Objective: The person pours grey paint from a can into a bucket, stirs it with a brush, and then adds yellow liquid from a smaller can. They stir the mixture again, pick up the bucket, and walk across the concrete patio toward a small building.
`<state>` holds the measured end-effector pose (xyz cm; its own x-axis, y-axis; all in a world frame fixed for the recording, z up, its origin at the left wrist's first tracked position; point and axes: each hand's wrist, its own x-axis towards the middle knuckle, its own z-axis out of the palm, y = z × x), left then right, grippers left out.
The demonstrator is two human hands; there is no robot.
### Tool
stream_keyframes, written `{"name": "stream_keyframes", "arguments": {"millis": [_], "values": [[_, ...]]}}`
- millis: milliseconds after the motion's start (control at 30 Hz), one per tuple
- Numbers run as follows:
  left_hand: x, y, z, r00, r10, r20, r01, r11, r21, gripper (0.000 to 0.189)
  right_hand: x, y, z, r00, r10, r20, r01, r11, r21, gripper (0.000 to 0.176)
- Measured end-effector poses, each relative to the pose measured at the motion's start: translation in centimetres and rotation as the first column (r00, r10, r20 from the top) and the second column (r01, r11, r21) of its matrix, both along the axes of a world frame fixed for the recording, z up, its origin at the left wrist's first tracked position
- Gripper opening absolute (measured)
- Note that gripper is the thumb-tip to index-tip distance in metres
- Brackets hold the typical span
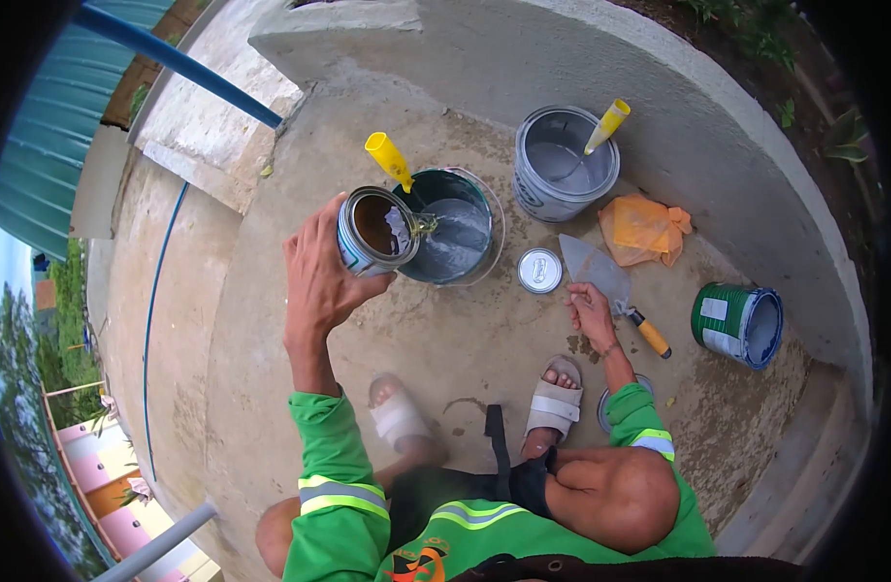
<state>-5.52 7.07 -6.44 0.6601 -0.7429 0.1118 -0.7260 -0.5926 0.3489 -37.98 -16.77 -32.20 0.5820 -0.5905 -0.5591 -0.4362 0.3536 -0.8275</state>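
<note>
My left hand [319, 267] is wrapped round a small open can [353, 254], tilted to the right over the rim of a dark bucket [497, 228]. Clear yellowish liquid [426, 223] runs from the can into the bucket, which holds grey paint [455, 233]. A yellow-handled tool [388, 158] leans in that bucket. My right hand [591, 312] is low over the floor beside the trowel blade [598, 272], fingers bent; whether it touches anything is unclear. The round lid [540, 271] lies just left of the blade.
Behind stands a larger grey paint can [550, 202] with another yellow-handled tool [608, 124]. An orange plastic bag [643, 230] lies by the curved wall [707, 126]. A green can [725, 320] is tipped on its side at right. Another lid is partly hidden by my right sleeve.
</note>
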Motion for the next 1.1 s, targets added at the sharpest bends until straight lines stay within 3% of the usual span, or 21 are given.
{"name": "stream_keyframes", "arguments": {"millis": [400,1100], "values": [[0.2,-0.6,-0.2,1.000,-0.013,-0.007,0.013,0.998,0.054,0.098,-0.6,1.1,-0.7,0.998,-0.054,0.039,0.053,0.998,0.016,0.009],[0.2,-0.7,-0.3,1.000,-0.007,-0.017,0.007,1.000,0.006,0.099,-1.1,1.6,-0.5,1.000,-0.023,-0.005,0.023,0.997,0.069,0.009]]}}
